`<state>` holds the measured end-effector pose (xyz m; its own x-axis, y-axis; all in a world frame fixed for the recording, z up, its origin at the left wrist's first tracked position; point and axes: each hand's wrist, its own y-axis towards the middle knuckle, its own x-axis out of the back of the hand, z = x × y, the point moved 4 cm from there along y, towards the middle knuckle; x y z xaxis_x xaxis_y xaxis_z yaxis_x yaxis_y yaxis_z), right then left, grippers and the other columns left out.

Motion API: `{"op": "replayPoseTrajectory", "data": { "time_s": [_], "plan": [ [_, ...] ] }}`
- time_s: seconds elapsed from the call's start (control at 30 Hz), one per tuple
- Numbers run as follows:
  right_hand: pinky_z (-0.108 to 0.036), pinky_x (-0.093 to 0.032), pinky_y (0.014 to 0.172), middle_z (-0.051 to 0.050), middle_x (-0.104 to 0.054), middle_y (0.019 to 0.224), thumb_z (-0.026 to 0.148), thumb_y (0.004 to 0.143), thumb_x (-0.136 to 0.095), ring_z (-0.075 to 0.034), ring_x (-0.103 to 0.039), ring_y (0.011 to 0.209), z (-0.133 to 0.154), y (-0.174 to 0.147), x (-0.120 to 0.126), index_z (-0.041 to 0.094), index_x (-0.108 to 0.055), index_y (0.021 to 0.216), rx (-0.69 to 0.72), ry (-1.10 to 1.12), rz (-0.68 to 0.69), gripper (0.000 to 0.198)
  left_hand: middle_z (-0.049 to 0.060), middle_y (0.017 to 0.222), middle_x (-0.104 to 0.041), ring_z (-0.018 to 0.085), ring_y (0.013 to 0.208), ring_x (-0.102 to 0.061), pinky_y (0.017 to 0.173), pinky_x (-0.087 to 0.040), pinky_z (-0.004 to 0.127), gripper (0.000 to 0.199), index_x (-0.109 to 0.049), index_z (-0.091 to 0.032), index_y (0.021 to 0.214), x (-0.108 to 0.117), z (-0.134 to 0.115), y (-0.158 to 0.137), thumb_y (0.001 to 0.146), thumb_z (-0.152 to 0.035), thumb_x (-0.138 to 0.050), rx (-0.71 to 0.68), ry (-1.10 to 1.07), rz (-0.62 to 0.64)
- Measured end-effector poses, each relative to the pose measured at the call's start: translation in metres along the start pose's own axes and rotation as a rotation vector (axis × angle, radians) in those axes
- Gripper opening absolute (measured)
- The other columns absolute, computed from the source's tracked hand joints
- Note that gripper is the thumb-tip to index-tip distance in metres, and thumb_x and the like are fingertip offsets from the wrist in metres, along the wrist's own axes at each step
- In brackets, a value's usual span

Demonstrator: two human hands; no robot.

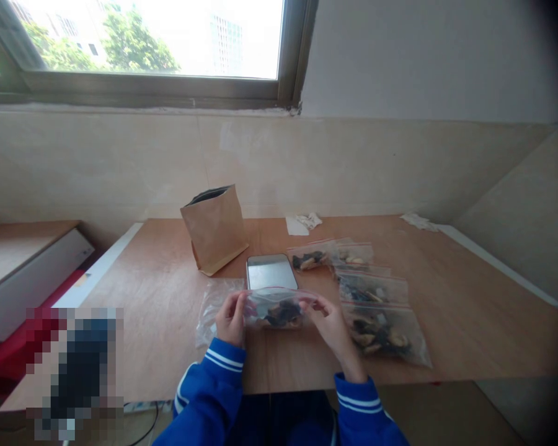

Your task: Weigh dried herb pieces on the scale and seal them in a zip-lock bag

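Head view, looking down at two hands working over a wooden table (pixel 167 347). Fingertips of both hands pinch the top edge of a small clear zip bag (pixel 276 310), thumbs on the near side and fingers on the far side, a grip that fits pressing along the red seal strip. The left hand (pixel 231 319) holds the bag's left corner and the right hand (pixel 331 325) holds its right corner, so the bag hangs stretched between them, just above the table near its front edge, with dark and tan dried pieces gathered at the bottom. Both wrists come out of blue sleeves with white stripes. Under the left hand lies an empty clear bag (pixel 211 310), flat on the table. Just behind the held bag rests a phone (pixel 271 271), screen up. To the right, four filled bags (pixel 372 297) of similar dried pieces lie flat in an overlapping group, seemingly set aside within reach of the right hand. Farther back stands an open brown paper pouch (pixel 215 228), upright, mouth up. Crumpled white paper scraps (pixel 304 222) lie by the tiled wall, below a window.
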<state>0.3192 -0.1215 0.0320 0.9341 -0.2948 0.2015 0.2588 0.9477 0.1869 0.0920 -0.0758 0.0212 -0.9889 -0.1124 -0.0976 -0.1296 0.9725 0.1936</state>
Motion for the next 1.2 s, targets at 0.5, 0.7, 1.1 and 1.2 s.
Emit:
{"op": "replayPoseTrajectory", "data": {
  "time_s": [0.5, 0.7, 1.1, 1.2],
  "plan": [
    [-0.03, -0.052, 0.065, -0.008, -0.071, 0.08, 0.054, 0.089, -0.049, -0.021, -0.066, 0.071, -0.025, -0.016, -0.007, 0.016, -0.068, 0.101, -0.04, -0.015, -0.343, 0.044, 0.0, 0.059, -0.061, 0.008, 0.039, -0.045, 0.035, -0.033, 0.02, 0.042, -0.067, -0.017, 0.092, -0.001, 0.007, -0.002, 0.081, -0.056, -0.059, 0.093, 0.069, 0.041],
    [-0.028, -0.051, 0.061, -0.009, -0.072, 0.081, 0.059, 0.088, -0.047, -0.02, -0.064, 0.066, -0.029, -0.016, -0.006, 0.014, -0.068, 0.1, -0.043, -0.025, -0.391, 0.051, 0.002, 0.073, -0.063, 0.007, 0.046, -0.046, 0.039, -0.035, 0.019, 0.041, -0.068, -0.017, 0.094, 0.001, 0.005, -0.002, 0.081, -0.054, -0.059, 0.064, 0.062, 0.075],
    [-0.029, -0.05, 0.064, -0.008, -0.071, 0.078, 0.062, 0.088, -0.046, -0.02, -0.066, 0.069, -0.03, -0.017, -0.004, 0.017, -0.063, 0.092, -0.032, 0.003, -0.444, 0.048, 0.001, 0.073, -0.063, 0.008, 0.053, -0.053, 0.046, -0.039, 0.018, 0.038, -0.065, -0.017, 0.094, 0.003, 0.013, -0.002, 0.081, -0.052, -0.061, 0.052, 0.09, 0.044],
    [-0.029, -0.05, 0.063, -0.008, -0.07, 0.077, 0.061, 0.087, -0.048, -0.02, -0.065, 0.068, -0.032, -0.017, -0.004, 0.016, -0.062, 0.092, -0.037, 0.022, -0.451, 0.048, 0.001, 0.07, -0.062, 0.008, 0.05, -0.051, 0.044, -0.037, 0.018, 0.037, -0.064, -0.017, 0.09, 0.003, 0.016, -0.002, 0.079, -0.052, -0.062, 0.055, 0.101, 0.05]
  ]
}}
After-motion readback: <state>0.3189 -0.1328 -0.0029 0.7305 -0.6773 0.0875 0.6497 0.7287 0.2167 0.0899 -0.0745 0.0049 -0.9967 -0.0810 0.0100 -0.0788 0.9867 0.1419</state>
